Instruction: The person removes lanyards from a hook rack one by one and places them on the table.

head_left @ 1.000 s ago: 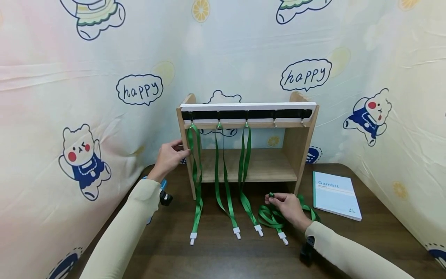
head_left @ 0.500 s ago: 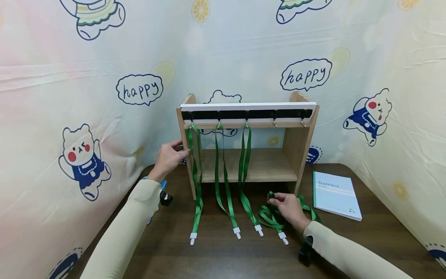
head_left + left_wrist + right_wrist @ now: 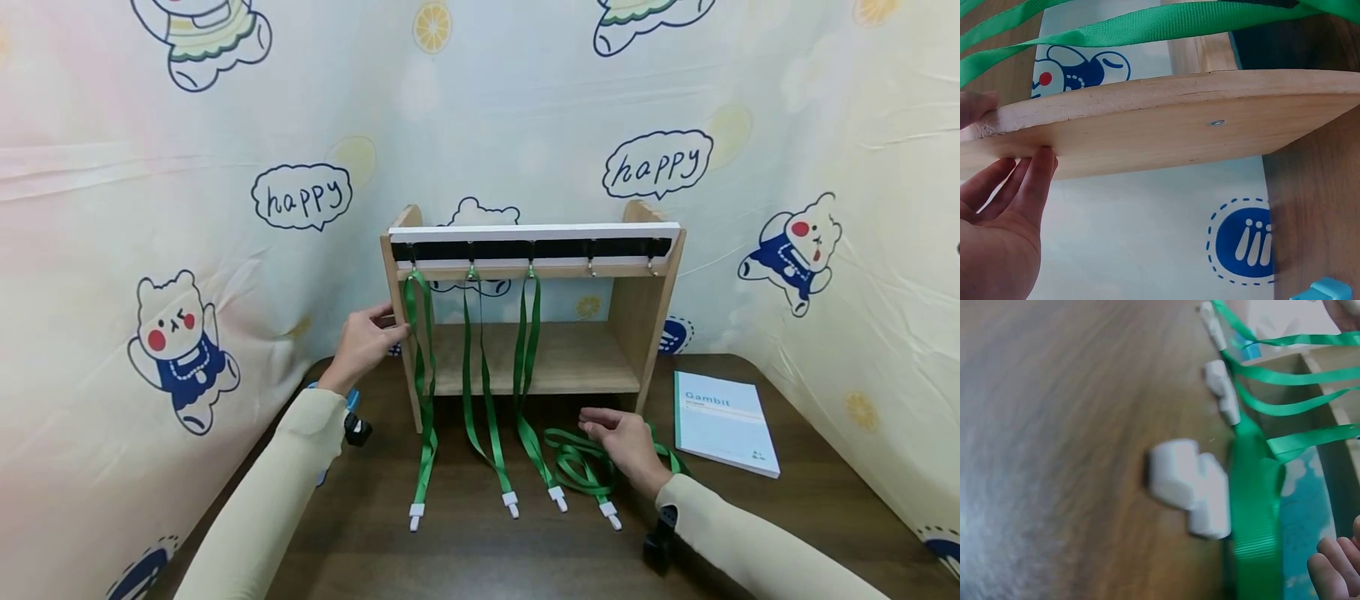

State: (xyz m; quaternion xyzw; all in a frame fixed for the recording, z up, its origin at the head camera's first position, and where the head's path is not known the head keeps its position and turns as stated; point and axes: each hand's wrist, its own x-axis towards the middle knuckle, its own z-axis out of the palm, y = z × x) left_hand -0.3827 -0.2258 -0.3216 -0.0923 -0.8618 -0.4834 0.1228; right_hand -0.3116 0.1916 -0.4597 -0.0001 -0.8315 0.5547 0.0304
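While the left hand (image 3: 365, 340) grips the rack's (image 3: 532, 310) left side panel, the right hand (image 3: 622, 442) rests open-fingered on the loose lanyard (image 3: 577, 467) before the rack's right leg; soft, light ribbon, probably best pinched near its loop.

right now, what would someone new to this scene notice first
Three green lanyards hang from hooks on a small wooden rack at the middle of the dark table, their white clips resting on the tabletop. The left hand holds the rack's left side panel, while the right hand rests over a fourth lanyard coiled loose on the table. A pale notebook lies to the right.
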